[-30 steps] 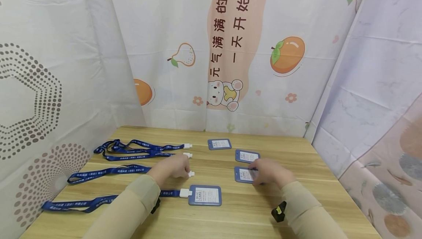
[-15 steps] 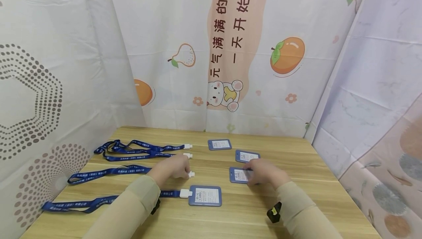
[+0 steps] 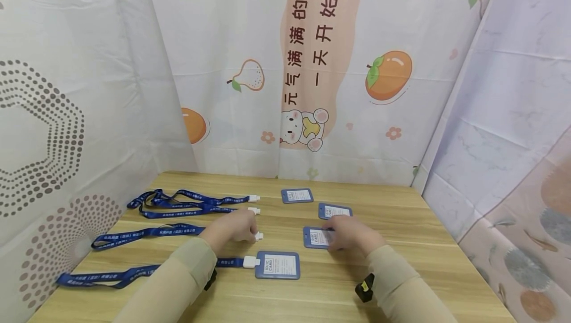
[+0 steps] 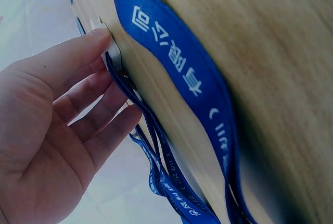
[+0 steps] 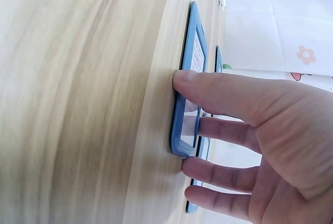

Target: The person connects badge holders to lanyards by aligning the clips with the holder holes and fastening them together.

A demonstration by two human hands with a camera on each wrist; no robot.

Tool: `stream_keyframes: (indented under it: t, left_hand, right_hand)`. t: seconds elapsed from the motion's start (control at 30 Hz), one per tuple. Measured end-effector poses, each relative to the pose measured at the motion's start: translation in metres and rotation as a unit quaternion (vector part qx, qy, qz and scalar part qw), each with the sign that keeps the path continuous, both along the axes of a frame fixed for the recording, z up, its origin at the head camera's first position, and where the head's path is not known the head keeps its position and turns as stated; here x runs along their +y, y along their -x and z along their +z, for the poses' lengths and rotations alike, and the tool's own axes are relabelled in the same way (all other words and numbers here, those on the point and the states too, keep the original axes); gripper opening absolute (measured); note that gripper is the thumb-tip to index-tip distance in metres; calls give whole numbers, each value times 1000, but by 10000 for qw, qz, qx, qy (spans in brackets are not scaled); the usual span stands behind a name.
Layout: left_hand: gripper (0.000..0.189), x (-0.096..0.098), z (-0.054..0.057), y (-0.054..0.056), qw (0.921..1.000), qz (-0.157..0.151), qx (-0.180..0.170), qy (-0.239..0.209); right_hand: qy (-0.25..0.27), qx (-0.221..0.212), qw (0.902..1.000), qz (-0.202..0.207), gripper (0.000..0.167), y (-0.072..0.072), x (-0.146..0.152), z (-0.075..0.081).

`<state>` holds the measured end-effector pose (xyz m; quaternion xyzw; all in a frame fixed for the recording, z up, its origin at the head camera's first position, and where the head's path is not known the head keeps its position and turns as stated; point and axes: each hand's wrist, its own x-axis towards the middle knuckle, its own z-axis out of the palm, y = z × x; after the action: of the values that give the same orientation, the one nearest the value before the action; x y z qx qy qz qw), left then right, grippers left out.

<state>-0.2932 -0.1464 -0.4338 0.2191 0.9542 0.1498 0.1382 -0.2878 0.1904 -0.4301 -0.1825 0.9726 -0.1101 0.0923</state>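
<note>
- From my station, head view: the left hand (image 3: 234, 226) pinches the white clip (image 3: 258, 236) at the end of the third lanyard (image 3: 147, 234), counted from the back.
- Left wrist view confirms the hold: the thumb tip lies on the clip, the opposing fingertip is mostly hidden, and the other fingers are loosely bent beside the strap.
- The right hand (image 3: 350, 231) grips the blue card holder (image 3: 313, 238) at its right part, slotted end pointing left toward the clip.
- Right wrist view: I read thumb on one long edge, index finger at the opposite one; the two lower fingers extend past the holder. I cannot tell whether its underside touches the table (image 3: 330, 283).
- Held clip and held holder are apart, roughly level with each other across the wood-grain top.
- Nearest to me, the front lanyard (image 3: 229, 262) is joined by its white fitting to the front card holder (image 3: 277, 265), which lies face up.
- Behind the right hand, the middle card holder (image 3: 334, 211) lies just beyond the fingers; the rear card holder (image 3: 297, 195) lies farther back and left.
- Two rear lanyards (image 3: 192, 195) lie at back left, partly overlapping, clip ends pointing right.
- Backdrop: printed curtain (image 3: 223, 26) with fruit and lettering.
</note>
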Motion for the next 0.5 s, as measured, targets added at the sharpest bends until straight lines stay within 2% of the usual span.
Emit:
stream_keyframes:
  t: [0.5]
  left_hand:
    - [19,-1,0,0,10000,-33,60,-26]
  right_hand:
    - [244,-121,9996,45,53,-1,-16,-1]
